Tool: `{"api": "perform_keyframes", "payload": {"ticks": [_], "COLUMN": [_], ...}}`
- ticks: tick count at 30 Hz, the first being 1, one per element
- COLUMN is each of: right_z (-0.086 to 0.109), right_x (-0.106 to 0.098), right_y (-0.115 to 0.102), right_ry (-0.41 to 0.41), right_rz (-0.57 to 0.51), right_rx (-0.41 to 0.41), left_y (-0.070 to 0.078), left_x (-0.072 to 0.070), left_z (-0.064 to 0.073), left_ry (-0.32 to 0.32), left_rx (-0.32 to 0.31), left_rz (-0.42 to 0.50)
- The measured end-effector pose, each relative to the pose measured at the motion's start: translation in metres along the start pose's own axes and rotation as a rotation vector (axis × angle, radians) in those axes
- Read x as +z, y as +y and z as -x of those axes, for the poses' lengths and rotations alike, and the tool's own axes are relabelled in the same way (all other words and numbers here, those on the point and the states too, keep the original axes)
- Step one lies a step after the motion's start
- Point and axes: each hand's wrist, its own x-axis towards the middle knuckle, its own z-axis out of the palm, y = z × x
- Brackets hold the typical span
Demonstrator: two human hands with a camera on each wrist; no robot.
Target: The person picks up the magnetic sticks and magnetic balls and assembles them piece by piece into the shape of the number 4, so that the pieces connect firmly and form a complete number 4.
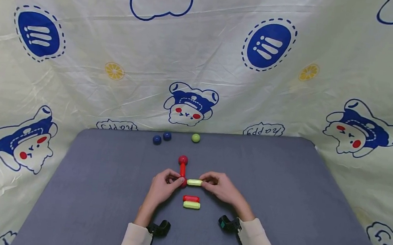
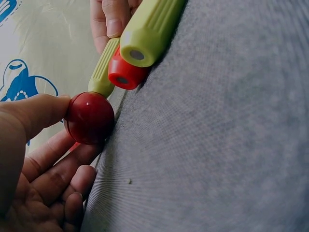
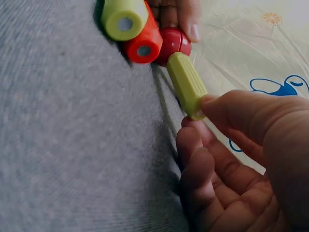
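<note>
Between thumb and fingers, my left hand (image 1: 162, 187) pinches a glossy red ball (image 2: 90, 117). My right hand (image 1: 223, 187) pinches the outer end of a yellow-green magnetic rod (image 3: 186, 82), whose other end meets that ball. From the held ball a red rod (image 1: 182, 170) runs away from me to a second red ball (image 1: 183, 160), partly covered by the left fingers at its near end. Closer to me, a loose red rod (image 1: 191, 198) lies alongside another yellow-green rod (image 1: 191, 205), with metal discs in their ends.
Two dark blue balls (image 1: 162, 137) and a yellow-green ball (image 1: 196, 138) sit along the back edge of the grey table (image 1: 101, 208). A printed cloth (image 1: 205, 71) hangs behind and at both sides. Each wrist wears a black camera (image 1: 160, 228).
</note>
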Motion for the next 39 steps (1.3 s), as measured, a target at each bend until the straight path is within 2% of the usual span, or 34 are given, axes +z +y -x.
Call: {"api": "perform_keyframes", "payload": {"ticks": [6, 11, 16, 25, 31, 39], "right_z": [-0.004, -0.01, -0.02, -0.038, -0.055, -0.085], "right_x": [-0.004, -0.012, -0.022, -0.042, -0.049, -0.049], "right_y": [0.0, -0.002, -0.005, -0.007, -0.008, -0.01], "right_ry": [-0.053, -0.14, -0.245, -0.343, -0.332, -0.251], "right_rz": [-0.017, -0.006, 0.026, 0.081, 0.113, 0.106], "right_rx": [-0.021, -0.035, -0.025, 0.023, 0.057, 0.093], "left_y": [-0.003, -0.002, -0.002, -0.001, -0.001, -0.003], "left_x": [0.0, -0.001, 0.0, -0.001, -0.001, 0.0], "left_z": [-0.001, -0.001, -0.001, -0.002, -0.002, -0.002], "left_ry": [0.005, 0.002, 0.003, 0.005, 0.004, 0.01], "left_rx": [-0.001, -0.002, 0.003, -0.002, -0.005, -0.002], "left_rz": [-0.002, -0.001, -0.008, 0.0, -0.008, -0.001]}}
